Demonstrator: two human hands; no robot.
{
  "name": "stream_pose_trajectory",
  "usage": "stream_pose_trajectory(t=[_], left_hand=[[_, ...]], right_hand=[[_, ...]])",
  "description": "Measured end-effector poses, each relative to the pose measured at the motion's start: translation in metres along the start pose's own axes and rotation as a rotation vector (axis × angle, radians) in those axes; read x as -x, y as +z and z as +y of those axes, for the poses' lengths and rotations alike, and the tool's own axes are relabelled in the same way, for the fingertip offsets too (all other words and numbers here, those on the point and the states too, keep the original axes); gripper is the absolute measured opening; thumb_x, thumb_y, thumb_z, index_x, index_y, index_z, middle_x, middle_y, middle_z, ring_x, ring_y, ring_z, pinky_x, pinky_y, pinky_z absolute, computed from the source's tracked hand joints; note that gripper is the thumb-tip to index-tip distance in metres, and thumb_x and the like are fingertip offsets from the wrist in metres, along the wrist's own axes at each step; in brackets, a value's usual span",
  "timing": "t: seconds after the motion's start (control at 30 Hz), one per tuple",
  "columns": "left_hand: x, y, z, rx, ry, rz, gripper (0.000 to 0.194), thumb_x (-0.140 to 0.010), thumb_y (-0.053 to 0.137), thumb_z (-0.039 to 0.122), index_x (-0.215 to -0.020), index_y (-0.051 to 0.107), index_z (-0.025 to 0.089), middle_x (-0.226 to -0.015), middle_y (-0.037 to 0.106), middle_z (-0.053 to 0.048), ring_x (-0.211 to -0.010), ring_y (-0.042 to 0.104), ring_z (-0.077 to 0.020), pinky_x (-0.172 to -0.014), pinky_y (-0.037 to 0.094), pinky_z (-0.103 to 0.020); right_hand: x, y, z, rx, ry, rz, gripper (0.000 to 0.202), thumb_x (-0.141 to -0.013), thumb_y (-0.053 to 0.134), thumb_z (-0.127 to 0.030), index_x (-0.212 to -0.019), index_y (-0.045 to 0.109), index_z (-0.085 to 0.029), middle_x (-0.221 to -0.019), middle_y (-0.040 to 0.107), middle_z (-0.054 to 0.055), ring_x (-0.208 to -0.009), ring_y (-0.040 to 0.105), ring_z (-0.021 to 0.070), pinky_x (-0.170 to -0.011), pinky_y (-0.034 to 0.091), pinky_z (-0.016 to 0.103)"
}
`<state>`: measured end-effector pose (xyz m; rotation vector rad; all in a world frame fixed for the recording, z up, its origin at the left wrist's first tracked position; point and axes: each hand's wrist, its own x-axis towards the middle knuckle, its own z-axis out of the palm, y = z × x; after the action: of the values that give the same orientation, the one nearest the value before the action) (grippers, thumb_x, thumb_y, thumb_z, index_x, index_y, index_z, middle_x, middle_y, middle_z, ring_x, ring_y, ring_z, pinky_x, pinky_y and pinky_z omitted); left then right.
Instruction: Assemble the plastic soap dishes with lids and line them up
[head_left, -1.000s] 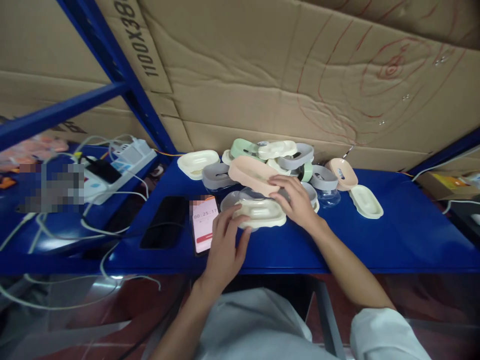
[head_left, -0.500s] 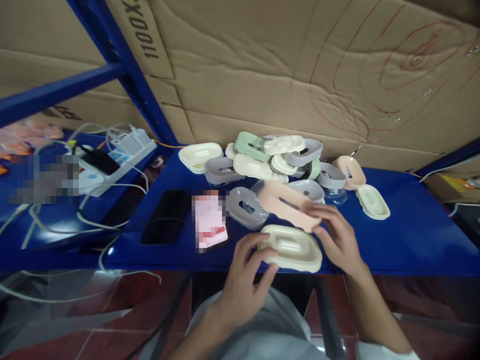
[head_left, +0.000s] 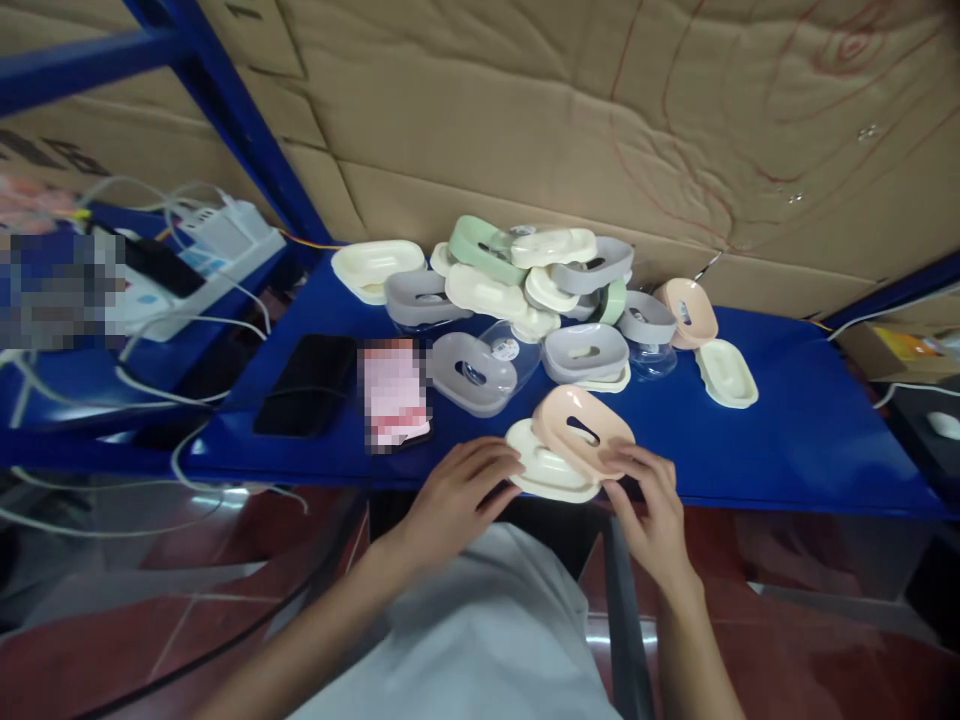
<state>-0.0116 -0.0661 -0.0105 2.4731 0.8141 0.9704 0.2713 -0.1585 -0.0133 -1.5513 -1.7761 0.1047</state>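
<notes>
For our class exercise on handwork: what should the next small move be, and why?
Probably shift the peach dish to line up with the cream tray: the right hand holds the dish askew over the tray's far side, while the left hand grips the tray's end.

Dishes [head_left: 486, 290] on table [head_left: 810, 430], cardboard [head_left: 480, 130] behind, power strip [head_left: 241, 264] leftward
</notes>
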Motion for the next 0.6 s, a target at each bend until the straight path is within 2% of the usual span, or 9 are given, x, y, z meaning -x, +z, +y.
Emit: stream_pose_trajectory(t=[0.17,0.3,0.43,0.6], left_hand=[[0.018,-0.008,-0.010,-0.050,-0.026,0.039,0.034,-0.100,0.071,0.021,-0.133,0.064,0.024,-0.123,0.074,-0.010,-0.116,0.074,-0.0250,-0.100,0.065,-0.041],[0.023,-0.014,-0.017,-0.079,-0.013,0.040,0.046,-0.100,0.071,0.019,-0.143,0.059,0.026,-0.144,0.063,-0.015,-0.127,0.070,-0.0270,-0.101,0.065,-0.041],[0.025,-0.019,-0.023,-0.114,0.065,0.020,0.037,-0.098,0.070,0.015,-0.134,0.065,0.023,-0.150,0.061,-0.017,-0.139,0.062,-0.0312,-0.113,0.059,-0.050],[0.026,-0.021,-0.024,-0.079,0.062,0.024,0.029,-0.093,0.070,0.010,-0.120,0.068,0.019,-0.146,0.066,-0.015,-0.142,0.058,-0.0309,-0.116,0.057,-0.048]], right_hand=[[-0.009,0.012,-0.010,0.013,-0.080,-0.072,0.023,-0.097,0.076,-0.036,-0.118,0.070,-0.030,-0.124,0.071,0.010,-0.123,0.065,0.0343,-0.102,0.058,0.055],[-0.014,0.015,-0.021,-0.034,-0.140,-0.148,0.023,-0.098,0.073,-0.029,-0.121,0.070,-0.030,-0.126,0.072,0.011,-0.131,0.064,0.0343,-0.106,0.060,0.056],[-0.022,0.016,-0.032,-0.082,-0.197,-0.247,0.030,-0.101,0.065,-0.019,-0.130,0.067,-0.028,-0.139,0.070,0.010,-0.148,0.053,0.0329,-0.115,0.057,0.056],[-0.033,0.017,-0.039,-0.047,-0.268,-0.347,0.037,-0.102,0.061,-0.014,-0.137,0.066,-0.026,-0.143,0.070,0.009,-0.155,0.047,0.0303,-0.119,0.056,0.052]])
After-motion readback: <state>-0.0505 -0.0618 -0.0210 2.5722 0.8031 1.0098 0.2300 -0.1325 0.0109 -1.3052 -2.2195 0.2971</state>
